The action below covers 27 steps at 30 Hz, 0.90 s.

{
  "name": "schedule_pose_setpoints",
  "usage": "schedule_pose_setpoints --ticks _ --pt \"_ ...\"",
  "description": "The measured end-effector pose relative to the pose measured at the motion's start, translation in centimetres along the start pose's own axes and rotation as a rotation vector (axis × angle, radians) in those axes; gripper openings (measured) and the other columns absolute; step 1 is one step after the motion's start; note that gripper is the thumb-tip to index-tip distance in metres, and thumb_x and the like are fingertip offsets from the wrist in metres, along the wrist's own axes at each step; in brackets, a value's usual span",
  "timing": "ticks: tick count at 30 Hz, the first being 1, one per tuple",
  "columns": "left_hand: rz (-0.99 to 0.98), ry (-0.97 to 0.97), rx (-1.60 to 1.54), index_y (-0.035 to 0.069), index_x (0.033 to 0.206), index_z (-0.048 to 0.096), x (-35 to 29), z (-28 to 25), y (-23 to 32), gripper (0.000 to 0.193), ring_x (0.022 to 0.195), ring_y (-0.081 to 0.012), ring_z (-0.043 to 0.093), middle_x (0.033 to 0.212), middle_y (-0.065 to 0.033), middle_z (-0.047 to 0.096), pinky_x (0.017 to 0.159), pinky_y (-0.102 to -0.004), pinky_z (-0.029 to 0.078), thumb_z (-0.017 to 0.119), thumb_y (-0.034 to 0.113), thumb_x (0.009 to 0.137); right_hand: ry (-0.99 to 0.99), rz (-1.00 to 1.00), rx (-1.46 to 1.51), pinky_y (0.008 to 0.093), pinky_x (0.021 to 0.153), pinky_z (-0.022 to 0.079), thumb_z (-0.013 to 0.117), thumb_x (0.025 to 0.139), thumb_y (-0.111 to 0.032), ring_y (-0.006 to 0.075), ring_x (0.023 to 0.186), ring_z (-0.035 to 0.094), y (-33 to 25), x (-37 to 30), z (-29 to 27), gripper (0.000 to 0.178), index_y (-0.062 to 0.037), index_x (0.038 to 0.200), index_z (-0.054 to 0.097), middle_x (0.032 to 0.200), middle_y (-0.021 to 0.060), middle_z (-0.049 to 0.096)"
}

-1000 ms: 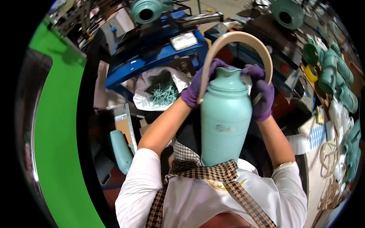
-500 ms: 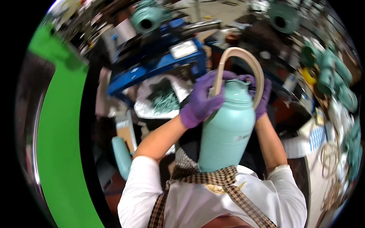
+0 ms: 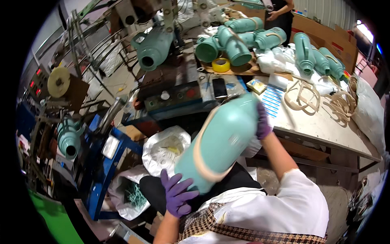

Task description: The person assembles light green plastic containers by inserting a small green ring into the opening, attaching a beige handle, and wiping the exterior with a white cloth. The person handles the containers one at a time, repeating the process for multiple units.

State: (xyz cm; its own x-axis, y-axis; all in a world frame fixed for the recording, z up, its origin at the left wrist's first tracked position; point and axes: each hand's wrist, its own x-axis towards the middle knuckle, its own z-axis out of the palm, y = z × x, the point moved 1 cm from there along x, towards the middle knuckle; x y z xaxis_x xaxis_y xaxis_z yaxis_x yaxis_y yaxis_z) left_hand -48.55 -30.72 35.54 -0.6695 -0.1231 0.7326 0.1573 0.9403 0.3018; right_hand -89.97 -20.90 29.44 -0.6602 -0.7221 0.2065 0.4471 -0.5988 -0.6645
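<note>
In front of my torso, a teal thermos jug (image 3: 223,138) lies tilted, its upper end leaning to the right. A beige handle (image 3: 199,152) curves along its left side and across its lower part. My right hand (image 3: 263,122), in a purple glove, is closed on the jug's upper right end; the jug hides part of its fingers. At the jug's lower left end, my gloved left hand (image 3: 177,194) is open with fingers spread. Whether those fingertips touch the jug I cannot tell. Motion blurs the jug's upper end.
A white table (image 3: 325,126) at right bears loose beige handles (image 3: 302,97), yellow tape (image 3: 220,65) and several teal jugs (image 3: 270,38). Machines with teal jugs (image 3: 153,51) stand ahead and left. White sacks (image 3: 164,142) sit beside my legs. Another person (image 3: 280,16) stands far off.
The view has swung right. The jug went from upright to tilted, its handle no longer arching above it. My left hand has let go and opened; my right still holds the jug.
</note>
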Motion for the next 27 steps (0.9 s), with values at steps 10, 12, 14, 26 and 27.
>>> schedule_pose_setpoints --ticks 10,12,14,26,27 --pt "-0.494 -0.044 -0.163 0.003 0.09 0.074 -0.8 2.1 -1.1 0.014 0.107 -0.032 0.066 0.103 -0.0125 0.073 0.103 -0.0455 0.047 0.062 0.009 0.085 0.817 -1.103 -1.513 0.0405 0.1 0.051 0.076 0.091 -0.024 0.0268 0.119 0.054 -25.6 -6.3 -22.7 0.066 -0.0079 0.145 0.041 0.134 0.0145 0.052" --pt "-0.309 -0.136 -0.185 0.004 0.09 0.074 2.7 4.1 -1.1 0.013 0.105 -0.0315 0.067 0.104 -0.0113 0.073 0.101 -0.0465 0.048 0.064 0.006 0.082 0.794 -0.959 -1.348 0.0386 0.101 0.048 0.077 0.088 -0.01 0.025 0.12 0.053 -35.3 -5.1 -30.2 0.07 -0.0013 0.145 0.037 0.135 0.0162 0.051" --pt "-0.146 -0.197 -0.247 0.006 0.097 0.074 4.5 5.7 -1.5 0.017 0.105 -0.0315 0.067 0.108 -0.01 0.073 0.1 -0.0468 0.049 0.07 0.005 0.08 0.75 -0.918 -1.215 0.0366 0.104 0.047 0.074 0.089 -0.005 0.0274 0.123 0.052 -40.6 -2.9 -32.2 0.071 0.0013 0.148 0.033 0.14 0.0176 0.048" --pt "-1.433 0.463 0.256 0.0 0.114 0.064 -24.4 -5.4 2.2 0.026 0.097 -0.0227 0.066 0.1 -0.0084 0.069 0.088 -0.033 0.051 0.064 0.018 0.096 -0.113 -0.179 -0.769 0.0396 0.102 0.049 0.051 0.104 -0.023 0.0289 0.118 0.061 3.0 1.0 0.6 0.048 -0.0001 0.146 0.045 0.138 0.0168 0.056" --pt "-1.373 0.667 0.406 0.0 0.115 0.063 -30.4 -5.3 4.3 0.029 0.095 -0.0222 0.065 0.099 -0.0085 0.068 0.083 -0.0314 0.053 0.063 0.022 0.097 -0.215 -0.241 -0.846 0.0388 0.101 0.05 0.049 0.105 -0.02 0.0283 0.118 0.061 4.6 0.1 1.4 0.043 0.0017 0.142 0.048 0.136 0.0171 0.057"
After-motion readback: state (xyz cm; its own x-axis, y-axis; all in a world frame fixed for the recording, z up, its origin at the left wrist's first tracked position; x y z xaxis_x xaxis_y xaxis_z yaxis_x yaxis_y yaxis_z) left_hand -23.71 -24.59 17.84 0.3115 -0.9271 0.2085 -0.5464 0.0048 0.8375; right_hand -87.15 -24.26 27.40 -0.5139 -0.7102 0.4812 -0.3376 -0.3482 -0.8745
